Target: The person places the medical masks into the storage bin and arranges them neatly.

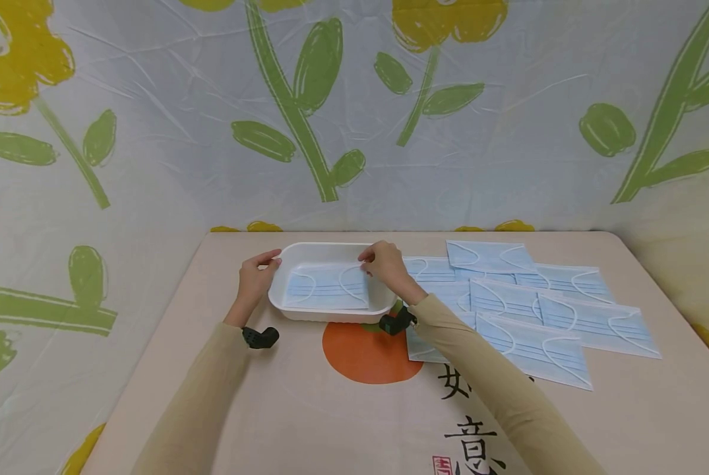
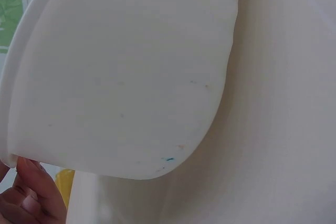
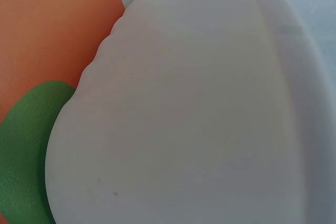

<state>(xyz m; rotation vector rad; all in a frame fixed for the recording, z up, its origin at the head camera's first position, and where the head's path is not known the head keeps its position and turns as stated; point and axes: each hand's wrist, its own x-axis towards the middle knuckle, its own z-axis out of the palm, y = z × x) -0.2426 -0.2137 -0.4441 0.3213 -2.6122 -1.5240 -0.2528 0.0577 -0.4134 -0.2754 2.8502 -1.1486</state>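
Note:
A white plastic tray [image 1: 324, 315] with rounded corners lies on the table. Inside it is a blue pleated face mask [image 1: 327, 290] with white ear loops. My left hand [image 1: 253, 280] is at the tray's left end, and the left wrist view shows its thumb and fingers [image 2: 39, 187] pinching the rim. Over the tray's right end, my right hand [image 1: 385, 265] pinches the mask near its upper right corner with curled fingers. In the right wrist view only the outer wall of the tray [image 3: 184, 103] shows large; the hand is hidden there.
Several more blue face masks [image 1: 532, 343] lie spread and overlapping right of the tray, some partly behind my right forearm. The pale table cover [image 1: 307, 409] bears an orange print and black characters. A flower-patterned cloth [image 1: 200, 119] hangs behind the table.

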